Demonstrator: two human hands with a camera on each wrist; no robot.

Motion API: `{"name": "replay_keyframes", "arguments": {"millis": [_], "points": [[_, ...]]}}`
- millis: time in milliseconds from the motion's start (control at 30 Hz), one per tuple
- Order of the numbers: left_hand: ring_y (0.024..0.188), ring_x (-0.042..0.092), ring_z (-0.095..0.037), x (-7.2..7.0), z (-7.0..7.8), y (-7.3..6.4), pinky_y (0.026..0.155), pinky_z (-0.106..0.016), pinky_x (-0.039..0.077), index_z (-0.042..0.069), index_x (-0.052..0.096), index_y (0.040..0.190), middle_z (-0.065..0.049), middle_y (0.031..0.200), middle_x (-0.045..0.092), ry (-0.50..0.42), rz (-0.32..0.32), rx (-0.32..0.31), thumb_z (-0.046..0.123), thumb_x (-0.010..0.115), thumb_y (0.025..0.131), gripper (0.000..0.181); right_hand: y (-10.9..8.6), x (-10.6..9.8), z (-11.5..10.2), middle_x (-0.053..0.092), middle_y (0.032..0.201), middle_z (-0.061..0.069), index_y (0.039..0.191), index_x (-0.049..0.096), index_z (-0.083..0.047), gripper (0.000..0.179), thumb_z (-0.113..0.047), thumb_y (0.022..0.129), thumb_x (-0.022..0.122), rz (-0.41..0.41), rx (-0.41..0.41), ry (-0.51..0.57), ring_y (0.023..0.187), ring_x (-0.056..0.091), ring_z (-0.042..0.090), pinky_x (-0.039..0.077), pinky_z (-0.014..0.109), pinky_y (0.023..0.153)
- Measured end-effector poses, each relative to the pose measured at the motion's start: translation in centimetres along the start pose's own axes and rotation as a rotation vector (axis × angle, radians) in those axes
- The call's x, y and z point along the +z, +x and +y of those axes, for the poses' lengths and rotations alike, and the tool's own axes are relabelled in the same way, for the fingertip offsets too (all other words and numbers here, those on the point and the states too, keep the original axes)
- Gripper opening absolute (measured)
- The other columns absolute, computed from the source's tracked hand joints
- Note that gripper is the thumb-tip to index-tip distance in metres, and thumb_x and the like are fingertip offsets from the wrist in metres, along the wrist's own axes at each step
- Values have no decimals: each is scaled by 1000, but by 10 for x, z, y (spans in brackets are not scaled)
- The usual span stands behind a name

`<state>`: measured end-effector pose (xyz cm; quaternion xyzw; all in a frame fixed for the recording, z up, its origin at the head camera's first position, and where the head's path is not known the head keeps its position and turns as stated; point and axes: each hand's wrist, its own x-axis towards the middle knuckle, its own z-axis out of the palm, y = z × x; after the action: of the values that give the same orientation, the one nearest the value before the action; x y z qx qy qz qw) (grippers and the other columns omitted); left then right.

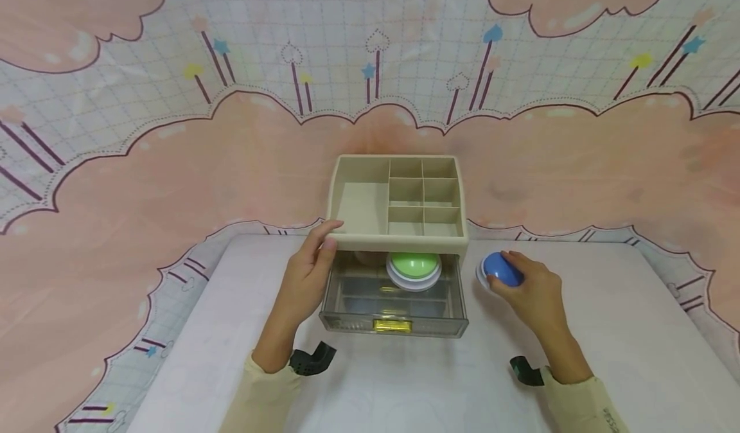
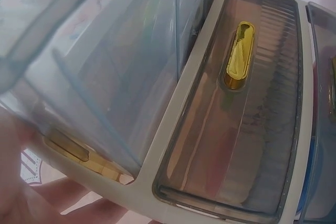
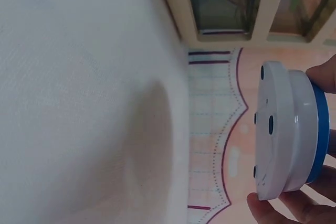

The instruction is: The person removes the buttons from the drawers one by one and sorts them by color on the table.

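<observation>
In the head view, a beige desktop organizer stands with its clear top drawer pulled out. My left hand rests against its upper left front corner, index finger over the rim; the left wrist view shows fingers stretched along its side. Inside the drawer lies a round button with a green top and white base. To the right of the organizer, my right hand grips a similar blue-topped button by its edge. The right wrist view shows that button's white underside, tipped on its side.
The organizer's top has one large and several small compartments. Below the pulled-out drawer, a closed drawer with a gold handle shows in the left wrist view. A white tabletop lies underneath, with a patterned cloth backdrop behind.
</observation>
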<state>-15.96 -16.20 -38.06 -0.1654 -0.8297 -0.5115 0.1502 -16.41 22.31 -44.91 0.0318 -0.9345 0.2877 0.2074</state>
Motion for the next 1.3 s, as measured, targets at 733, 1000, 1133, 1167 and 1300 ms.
{"name": "replay_keyframes", "arguments": {"millis": [733,1000,1133,1167,1300], "points": [[150,38,-23,-2,0,1,122,-53,35,39,28,161,5,165,34,18,-10,-82,31,48,110,56,0,11,8,61,134,33,133,64,5,58,-27,88,80,-132,100,-9,117,60,58,51,66,92],[152,35,-24,-3,-2,1,122,-55,33,39,23,162,4,166,31,15,-18,-91,32,47,110,58,-1,16,14,61,134,33,135,61,5,59,-28,89,79,-197,133,-25,118,60,56,51,66,95],[150,38,-26,-3,-3,1,120,-57,35,41,23,162,-1,165,35,6,-19,-79,31,48,110,58,-1,20,18,61,133,33,135,61,5,60,-29,89,80,-211,142,-31,119,61,55,51,65,96],[149,39,-26,-3,-3,1,120,-57,36,40,23,162,-2,164,36,3,-20,-75,30,48,110,58,-1,21,19,61,133,33,135,61,5,60,-29,89,80,-216,146,-31,119,61,55,50,65,97],[148,41,-28,-2,-4,2,119,-58,37,38,24,162,-5,163,38,-1,-21,-62,29,48,110,58,-2,22,20,61,133,33,136,62,4,60,-30,89,80,-236,161,-38,119,61,55,50,65,97]]}}
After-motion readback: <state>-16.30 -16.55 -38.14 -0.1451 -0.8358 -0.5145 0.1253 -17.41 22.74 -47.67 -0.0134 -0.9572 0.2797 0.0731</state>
